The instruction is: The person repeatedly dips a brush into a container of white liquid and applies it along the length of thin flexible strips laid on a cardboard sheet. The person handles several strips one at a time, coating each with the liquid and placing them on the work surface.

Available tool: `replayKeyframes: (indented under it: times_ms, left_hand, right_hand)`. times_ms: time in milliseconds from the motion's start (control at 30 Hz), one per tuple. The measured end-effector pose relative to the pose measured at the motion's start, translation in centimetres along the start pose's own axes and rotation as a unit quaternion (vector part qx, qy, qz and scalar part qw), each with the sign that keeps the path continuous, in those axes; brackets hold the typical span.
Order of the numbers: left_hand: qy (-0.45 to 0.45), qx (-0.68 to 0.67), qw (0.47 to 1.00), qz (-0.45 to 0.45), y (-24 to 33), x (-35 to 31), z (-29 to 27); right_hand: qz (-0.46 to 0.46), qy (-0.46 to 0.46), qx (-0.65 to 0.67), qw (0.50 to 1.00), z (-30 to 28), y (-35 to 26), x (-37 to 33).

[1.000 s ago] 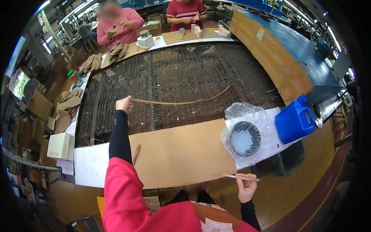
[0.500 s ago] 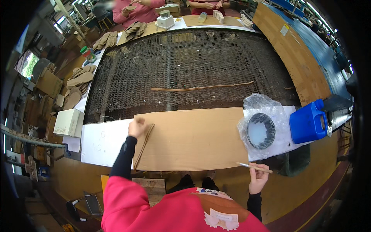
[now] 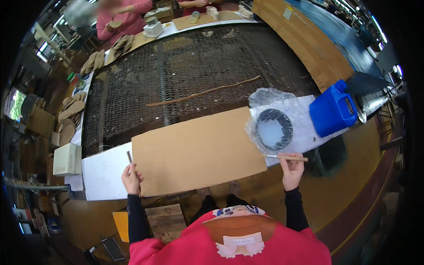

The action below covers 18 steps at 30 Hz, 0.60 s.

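Note:
My left hand (image 3: 131, 179) is closed on a thin brown strip (image 3: 129, 157), at the left edge of a cardboard sheet (image 3: 198, 148). Only a short end of the strip shows above the fingers; I cannot tell how the rest runs. My right hand (image 3: 291, 171) pinches a paintbrush (image 3: 291, 158) by its wooden handle, its bristles pointing left near the sheet's right edge. Just beyond the brush stands a round tub (image 3: 289, 137) of whitish liquid, with clear plastic (image 3: 269, 98) around it. More long brown strips (image 3: 203, 93) lie on the dark mesh surface (image 3: 176, 66).
A blue jerrycan (image 3: 332, 110) stands right of the tub. At the left are a white box (image 3: 67, 160), stacked brown sole-shaped pieces (image 3: 70, 110) and a green-lidded jar (image 3: 76, 79). A tall cardboard panel (image 3: 304, 44) borders the right. Co-workers (image 3: 126, 17) work across the mesh.
The brown strip has left the cardboard and is now in my left hand, which has moved left and closer to me. My right hand keeps the brush. The view has turned and shifted.

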<state>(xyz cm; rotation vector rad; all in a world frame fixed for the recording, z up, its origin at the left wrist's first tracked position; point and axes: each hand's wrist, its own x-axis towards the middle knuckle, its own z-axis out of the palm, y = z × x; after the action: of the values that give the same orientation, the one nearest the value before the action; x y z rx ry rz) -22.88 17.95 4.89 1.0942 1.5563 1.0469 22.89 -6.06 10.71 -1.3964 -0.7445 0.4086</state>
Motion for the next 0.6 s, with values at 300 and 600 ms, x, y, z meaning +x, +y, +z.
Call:
replayKeyframes:
  times_ms: [300, 600]
  left_hand:
    - [-0.135, -0.187, 0.973, 0.021, 10.0, -9.7, -3.3]
    - [-0.293, -0.071, 0.948, -0.104, 4.2, -14.7, 10.1]
  right_hand:
    - [-0.009, 0.033, -0.148, 0.988, -3.8, 3.8, 7.9]
    - [0.007, -0.108, -0.233, 0.966, -1.7, 6.3, 11.4]
